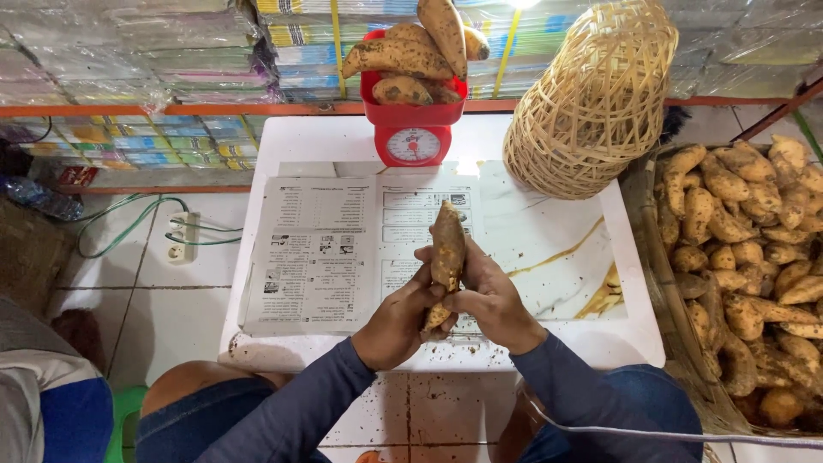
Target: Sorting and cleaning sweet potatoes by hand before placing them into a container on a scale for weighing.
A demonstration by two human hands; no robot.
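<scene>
Both my hands hold one long brown sweet potato (447,244) upright over a small white table (634,343). My left hand (396,324) grips its lower end from the left. My right hand (490,298) wraps it from the right, thumb against its side. Under it lies a spread newspaper (317,257). At the table's far edge a red kitchen scale (413,129) carries several sweet potatoes (399,58) piled in its pan.
An upturned woven bamboo basket (591,103) stands at the table's far right. A large basket (677,343) full of sweet potatoes (754,249) sits to the right. Shelves of wrapped books (163,60) line the back. A power strip (180,240) and cables lie on the tiled floor left.
</scene>
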